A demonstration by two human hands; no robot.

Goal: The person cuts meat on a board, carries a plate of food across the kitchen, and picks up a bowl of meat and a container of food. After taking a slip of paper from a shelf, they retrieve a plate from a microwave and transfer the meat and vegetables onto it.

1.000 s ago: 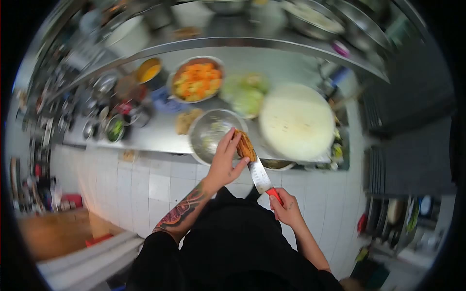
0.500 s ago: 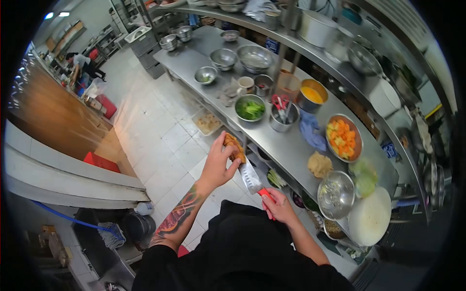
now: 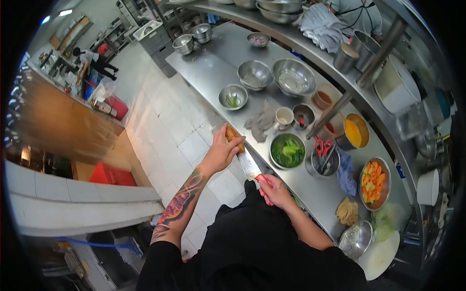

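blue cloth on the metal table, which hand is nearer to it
Right. The right hand, gripping the knife, is left of the blue cloth in the picture; the left hand, holding the browned food, is farther left.

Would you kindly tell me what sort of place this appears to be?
Probably a commercial kitchen: a long steel worktable bears many metal bowls, one with leafy greens, and the right hand holds a red-handled knife.

It's one head-worn cam, super wide with a round fisheye edge, looking forward and down from above the hands (image 3: 224,149). They're fairly near, mid-frame, with the surface (image 3: 313,191) to their right and floor (image 3: 160,140) stretching away ahead-left of them.
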